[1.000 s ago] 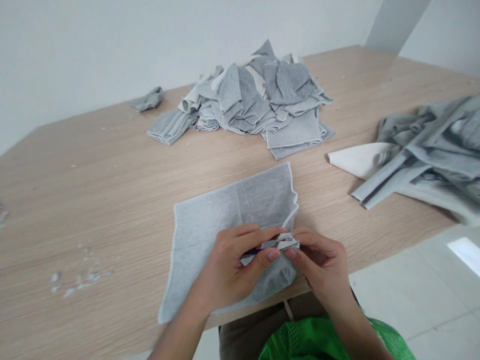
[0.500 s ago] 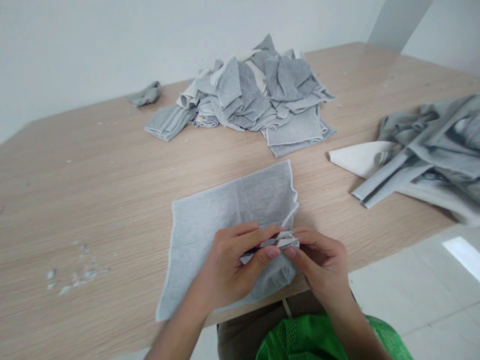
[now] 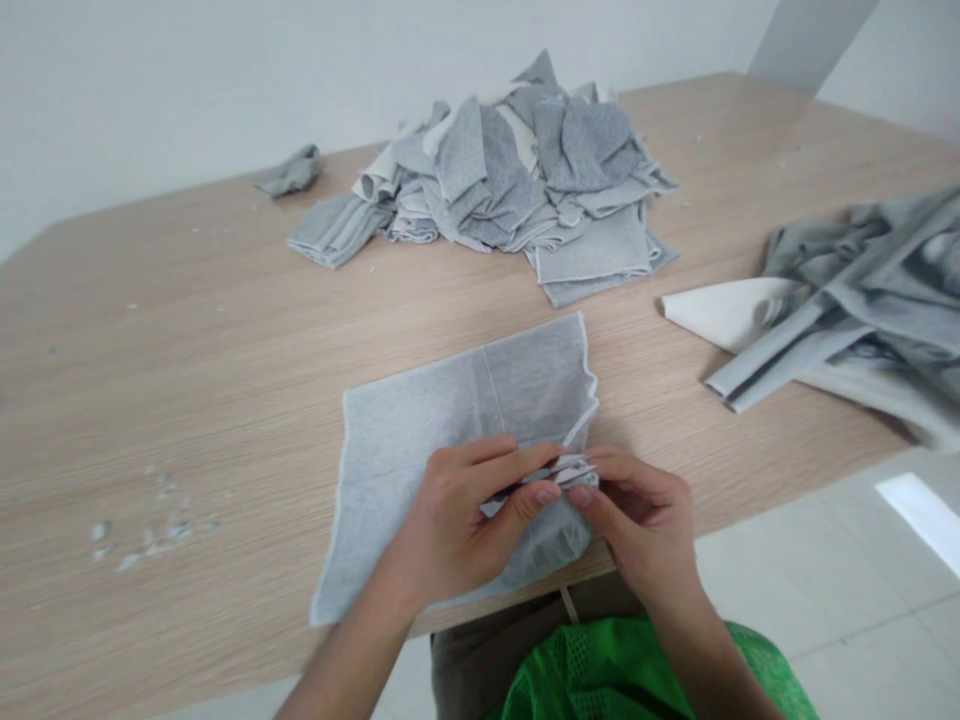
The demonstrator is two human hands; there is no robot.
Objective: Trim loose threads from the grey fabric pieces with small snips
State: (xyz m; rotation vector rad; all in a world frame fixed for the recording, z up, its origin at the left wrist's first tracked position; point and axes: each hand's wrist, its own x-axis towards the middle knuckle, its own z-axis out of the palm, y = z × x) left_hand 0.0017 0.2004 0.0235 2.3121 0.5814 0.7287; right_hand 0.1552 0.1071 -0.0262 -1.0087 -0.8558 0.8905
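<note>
A light grey cloth (image 3: 420, 430) with a white edge lies flat on the wooden table (image 3: 187, 330), close to the near edge. My left hand (image 3: 457, 525) and my right hand (image 3: 637, 520) meet at the cloth's right near corner. Both pinch a small bunched fold of the cloth (image 3: 570, 470) between thumb and fingers, fingertips almost touching. The fold is lifted slightly off the table. The rest of the cloth stays spread out to the left and behind my hands.
A heap of grey and white cloth pieces (image 3: 517, 180) sits at the back middle of the table. A small grey scrap (image 3: 289, 172) lies back left. A bigger rumpled grey fabric pile (image 3: 862, 300) lies at the right. White lint specks (image 3: 150, 530) dot the left.
Both hands keep the same pinch on the cloth's corner fold. The view has tilted slightly, so everything sits a little higher in the picture.
</note>
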